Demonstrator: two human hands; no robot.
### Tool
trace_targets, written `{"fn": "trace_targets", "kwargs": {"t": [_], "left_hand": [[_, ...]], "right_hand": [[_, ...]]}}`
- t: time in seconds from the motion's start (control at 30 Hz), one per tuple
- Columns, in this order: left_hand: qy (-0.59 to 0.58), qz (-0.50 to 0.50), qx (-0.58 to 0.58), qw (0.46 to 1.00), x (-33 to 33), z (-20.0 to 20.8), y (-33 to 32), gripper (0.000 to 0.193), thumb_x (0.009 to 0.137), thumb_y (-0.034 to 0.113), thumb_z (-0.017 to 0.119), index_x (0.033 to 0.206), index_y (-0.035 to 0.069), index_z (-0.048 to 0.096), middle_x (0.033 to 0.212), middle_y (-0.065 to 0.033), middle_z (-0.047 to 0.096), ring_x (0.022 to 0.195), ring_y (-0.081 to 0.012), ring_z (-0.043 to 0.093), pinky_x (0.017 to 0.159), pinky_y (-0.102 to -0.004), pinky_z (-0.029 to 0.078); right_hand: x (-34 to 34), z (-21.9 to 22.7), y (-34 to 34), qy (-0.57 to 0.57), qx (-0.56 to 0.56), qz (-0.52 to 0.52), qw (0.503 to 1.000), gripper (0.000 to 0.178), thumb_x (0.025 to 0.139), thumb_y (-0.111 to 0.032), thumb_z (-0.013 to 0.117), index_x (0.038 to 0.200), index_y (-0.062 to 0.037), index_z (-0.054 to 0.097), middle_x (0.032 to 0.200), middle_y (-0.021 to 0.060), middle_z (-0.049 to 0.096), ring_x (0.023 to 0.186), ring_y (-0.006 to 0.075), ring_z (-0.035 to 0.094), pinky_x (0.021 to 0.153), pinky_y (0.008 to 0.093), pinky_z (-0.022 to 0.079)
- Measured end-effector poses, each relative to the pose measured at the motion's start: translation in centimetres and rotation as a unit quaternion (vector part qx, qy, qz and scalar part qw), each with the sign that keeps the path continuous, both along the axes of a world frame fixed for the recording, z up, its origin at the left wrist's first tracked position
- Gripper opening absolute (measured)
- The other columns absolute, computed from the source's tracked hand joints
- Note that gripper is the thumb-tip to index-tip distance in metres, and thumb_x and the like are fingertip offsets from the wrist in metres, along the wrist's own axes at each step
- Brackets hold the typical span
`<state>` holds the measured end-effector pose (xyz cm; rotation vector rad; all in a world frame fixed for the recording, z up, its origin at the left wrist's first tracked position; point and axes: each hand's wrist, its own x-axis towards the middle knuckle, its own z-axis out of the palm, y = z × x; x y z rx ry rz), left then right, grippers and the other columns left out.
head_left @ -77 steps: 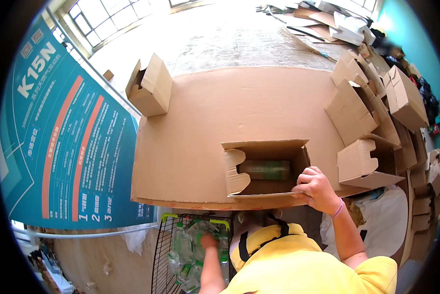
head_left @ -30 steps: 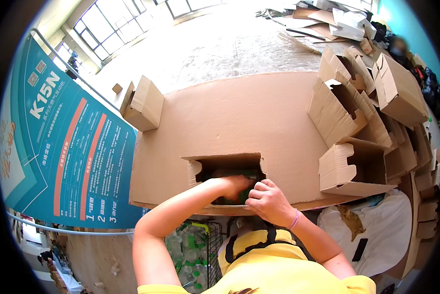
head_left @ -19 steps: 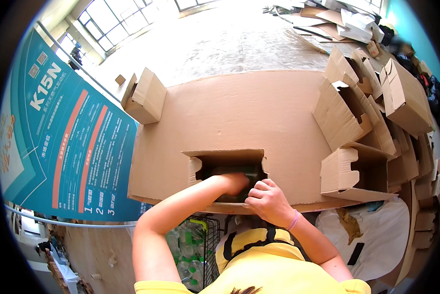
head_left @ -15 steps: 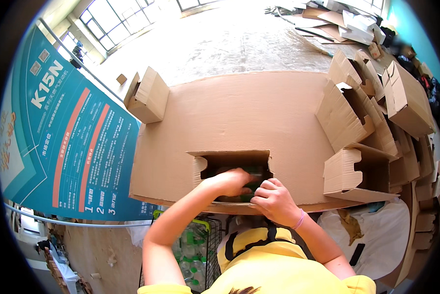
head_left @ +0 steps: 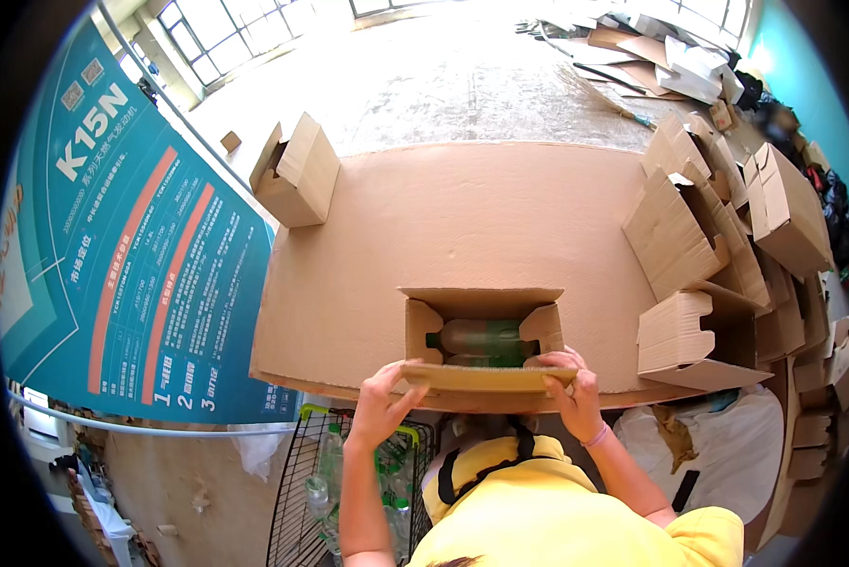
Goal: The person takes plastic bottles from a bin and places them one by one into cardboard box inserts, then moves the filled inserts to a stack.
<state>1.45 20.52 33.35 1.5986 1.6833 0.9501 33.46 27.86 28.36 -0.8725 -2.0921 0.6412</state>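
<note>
On my left, the tall carton point(head_left: 309, 180) stands right at the edge of the brown tabletop point(head_left: 443, 208), so a bump to the board could tip it off. Below, the wire basket point(head_left: 289, 491) of clear, green-capped bottles point(head_left: 328, 463) sits beside my forearm, where a careless elbow might catch its rim. My left hand point(head_left: 382, 402) pinches the left end of the front flap point(head_left: 486, 378). The open box point(head_left: 481, 302) lies before me near the table's front edge, two bottles point(head_left: 481, 337) on their sides inside; tugging toward myself could drag it over or set them rolling. My right hand point(head_left: 576, 392) grips the flap's other end; pulling unevenly could crease or tear it. Farther right, the leaning cartons point(head_left: 675, 227) could slide if nudged.
</note>
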Motion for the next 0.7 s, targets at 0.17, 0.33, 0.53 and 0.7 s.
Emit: {"fn": "trace_targets", "kwargs": {"t": [0.17,0.33,0.53,0.7], "left_hand": [[0.059,0.108,0.182,0.976,0.1,3.0,5.2,0.048,0.087,0.026,0.071,0.127,0.001,0.059,0.111,-0.0174,0.069,0.106,-0.0332,0.065,0.095,-0.0412,0.049],[0.191,-0.018,0.275,0.942,-0.5,5.5,12.5,0.054,0.085,0.03,0.072,0.13,0.002,0.058,0.125,-0.0181,0.064,0.117,-0.0331,0.06,0.1,-0.0422,0.046],[0.259,-0.215,0.055,0.94,-0.2,1.2,11.9,0.071,0.083,0.057,0.066,0.137,0.013,0.053,0.13,-0.021,0.055,0.122,-0.0377,0.05,0.104,-0.0486,0.039],[0.31,-0.207,0.106,0.922,1.2,0.9,5.4,0.087,0.074,0.072,0.065,0.147,0.029,0.044,0.145,-0.0233,0.036,0.128,-0.044,0.036,0.106,-0.0573,0.031]], "right_hand": [[-3.2,1.2,0.3,0.054,-0.058,-0.191,0.978,0.058,0.086,-0.009,0.068,0.139,-0.0015,0.046,0.136,0.0187,0.055,0.126,0.033,0.053,0.108,0.0386,0.039],[-4.5,-0.2,0.5,0.145,-0.099,-0.233,0.957,0.062,0.086,-0.008,0.068,0.143,-0.0007,0.043,0.142,0.018,0.051,0.132,0.0312,0.049,0.11,0.0377,0.038],[-4.3,-2.0,-0.4,0.219,-0.22,-0.286,0.907,0.046,0.091,-0.015,0.067,0.128,0.0097,0.056,0.125,0.0184,0.063,0.123,0.0231,0.055,0.107,0.0337,0.039],[-5.5,-2.8,2.9,0.228,-0.216,-0.314,0.896,0.033,0.096,-0.018,0.057,0.113,0.0094,0.066,0.105,0.0157,0.071,0.102,0.0175,0.062,0.093,0.0316,0.047]]}}
